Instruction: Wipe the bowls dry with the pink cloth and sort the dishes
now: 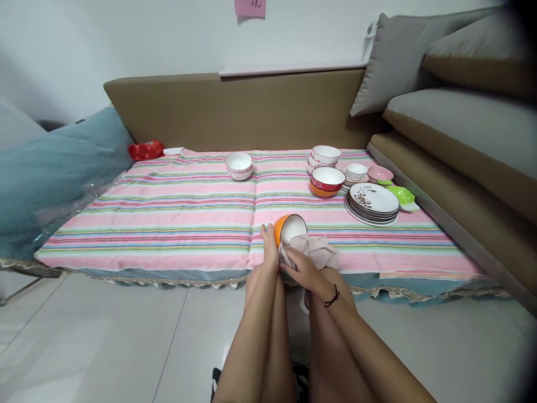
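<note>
Bare forearms (248, 342) reach couch's front edge (168, 274): left fingers (271, 238) clamp round orange bowl (280, 225), right fingers (296, 258) beige cloth (322, 253); pink note (249, 8) illegible.

You see a pink note (250, 8) above the backrest (235, 115), grey cushions (461, 119) at its right, and a red, possibly plastic bundle (145, 150) at its left.

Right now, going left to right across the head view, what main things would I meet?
Red bundle → pair of white bowls → left hand → held orange bowl → red bowl → plate stack → green dish.
</note>
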Demonstrator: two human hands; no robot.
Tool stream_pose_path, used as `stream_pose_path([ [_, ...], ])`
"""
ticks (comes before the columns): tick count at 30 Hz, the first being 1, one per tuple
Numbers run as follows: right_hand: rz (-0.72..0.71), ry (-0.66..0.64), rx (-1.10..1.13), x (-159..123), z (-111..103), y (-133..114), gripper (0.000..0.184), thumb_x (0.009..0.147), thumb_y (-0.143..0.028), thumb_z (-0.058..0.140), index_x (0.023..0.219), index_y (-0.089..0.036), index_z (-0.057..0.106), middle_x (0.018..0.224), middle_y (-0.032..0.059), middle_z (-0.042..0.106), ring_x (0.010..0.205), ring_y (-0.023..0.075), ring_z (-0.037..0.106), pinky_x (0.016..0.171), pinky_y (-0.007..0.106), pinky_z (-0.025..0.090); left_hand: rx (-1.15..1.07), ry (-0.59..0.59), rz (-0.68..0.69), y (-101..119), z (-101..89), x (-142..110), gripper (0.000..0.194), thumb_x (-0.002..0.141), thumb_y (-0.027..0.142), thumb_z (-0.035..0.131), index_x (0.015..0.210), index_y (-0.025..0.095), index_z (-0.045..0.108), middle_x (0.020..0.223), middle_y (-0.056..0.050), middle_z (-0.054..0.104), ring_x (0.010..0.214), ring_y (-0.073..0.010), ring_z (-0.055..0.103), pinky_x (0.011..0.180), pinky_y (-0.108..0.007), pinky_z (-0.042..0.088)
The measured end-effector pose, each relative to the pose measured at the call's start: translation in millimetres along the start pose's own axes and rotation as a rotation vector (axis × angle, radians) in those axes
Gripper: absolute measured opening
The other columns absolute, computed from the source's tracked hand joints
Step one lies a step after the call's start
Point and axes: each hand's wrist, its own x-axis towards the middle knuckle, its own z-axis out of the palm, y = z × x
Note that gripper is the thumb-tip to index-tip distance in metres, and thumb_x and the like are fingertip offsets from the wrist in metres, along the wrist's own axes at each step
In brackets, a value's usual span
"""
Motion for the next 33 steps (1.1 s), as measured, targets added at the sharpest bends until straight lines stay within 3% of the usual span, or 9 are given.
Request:
stream_pose_path([
  [3, 0.026, -0.005, -0.108, 1.9, 1.3, 15.2, 0.033, 0.084, -0.014, 0.047, 0.115, -0.015, 0.057, 0.116, 0.014, 0.064, 0.111, 0.027, 0.056, 0.099, 0.044, 0.043, 0.08, 0.01, 0.036, 1.3, 0.4, 0.0, 0.056, 0.079, 0.037, 0.071, 0.13, 0.027, 0.051, 0.155, -0.004, 0.032, 0.144, -0.0187, 0.028, 0.112, -0.025, 0.029],
  [5, 0.066, -0.006, -0.19, 3.8, -0.4, 27.0, 0.034, 0.079, -0.01, 0.046, 0.11, -0.012, 0.06, 0.109, 0.0164, 0.066, 0.107, 0.0296, 0.057, 0.1, 0.048, 0.041, 0.114, -0.004, 0.029, 2.8, 0.7, 0.0, 0.057, 0.077, 0.035, 0.073, 0.129, 0.026, 0.053, 0.152, -0.006, 0.037, 0.141, -0.0212, 0.035, 0.111, -0.027, 0.032],
  [9, 0.124, -0.008, -0.291, 7.9, -4.9, 40.6, 0.029, 0.083, -0.013, 0.043, 0.105, -0.013, 0.063, 0.098, 0.0142, 0.069, 0.096, 0.0263, 0.062, 0.092, 0.04, 0.047, 0.342, -0.108, 0.069, 8.5, 3.1, -4.6, 0.065, 0.069, 0.031, 0.079, 0.129, 0.025, 0.055, 0.141, -0.009, 0.051, 0.134, -0.0259, 0.044, 0.114, -0.036, 0.028],
  [11, 0.135, -0.008, -0.326, 9.2, -5.2, 40.8, 0.029, 0.088, -0.018, 0.042, 0.106, -0.013, 0.064, 0.097, 0.0141, 0.07, 0.093, 0.0258, 0.063, 0.086, 0.037, 0.049, 0.468, -0.173, 0.139, 11.5, 5.3, -9.4, 0.069, 0.061, 0.025, 0.084, 0.125, 0.027, 0.058, 0.138, -0.006, 0.054, 0.137, -0.0272, 0.041, 0.117, -0.038, 0.022],
  [14, 0.133, -0.001, -0.362, 10.1, -3.6, 37.0, 0.031, 0.091, -0.021, 0.041, 0.111, -0.01, 0.062, 0.101, 0.0174, 0.069, 0.094, 0.0287, 0.064, 0.085, 0.04, 0.049, 0.521, -0.139, 0.21, 13.9, 8.6, -15.9, 0.065, 0.053, 0.016, 0.086, 0.114, 0.029, 0.066, 0.136, -0.004, 0.057, 0.141, -0.0301, 0.032, 0.118, -0.039, 0.018],
  [20, 0.025, -0.067, -0.342, 6.3, -6.9, 31.4, 0.034, 0.089, -0.012, 0.039, 0.113, -0.013, 0.063, 0.102, 0.0134, 0.07, 0.098, 0.0255, 0.062, 0.093, 0.04, 0.047, 0.432, -0.068, 0.333, 13.2, 7.0, -15.3, 0.046, 0.065, 0.012, 0.075, 0.108, 0.025, 0.069, 0.132, -0.006, 0.059, 0.137, -0.0258, 0.038, 0.117, -0.035, 0.022],
  [24, 0.007, -0.066, -0.413, -1.9, -12.1, 30.9, 0.043, 0.081, -0.006, 0.048, 0.122, -0.015, 0.06, 0.124, 0.0134, 0.063, 0.126, 0.03, 0.049, 0.113, 0.053, 0.026, 0.469, -0.044, 0.342, 14.3, 1.5, -11.0, 0.042, 0.072, 0.014, 0.07, 0.111, 0.028, 0.066, 0.132, -0.002, 0.059, 0.13, -0.0215, 0.047, 0.115, -0.034, 0.026],
  [28, 0.106, -0.007, -0.547, -7.8, -9.9, 32.8, 0.047, 0.078, -0.008, 0.055, 0.125, -0.012, 0.058, 0.14, 0.0191, 0.05, 0.138, 0.0354, 0.035, 0.115, 0.063, 0.012, 0.415, -0.093, 0.281, 15.9, -1.0, -9.2, 0.037, 0.07, 0.016, 0.074, 0.105, 0.027, 0.068, 0.127, -0.002, 0.062, 0.129, -0.0213, 0.048, 0.114, -0.033, 0.028],
  [33, 0.038, -0.083, -0.402, -6.2, -5.8, 28.9, 0.047, 0.079, -0.008, 0.048, 0.126, -0.006, 0.055, 0.131, 0.021, 0.058, 0.13, 0.0332, 0.046, 0.113, 0.058, 0.025, 0.452, -0.229, 0.235, 21.4, 1.3, -10.2, 0.026, 0.078, 0.021, 0.068, 0.103, 0.025, 0.07, 0.136, -0.003, 0.058, 0.139, -0.0187, 0.038, 0.119, -0.031, 0.015],
])
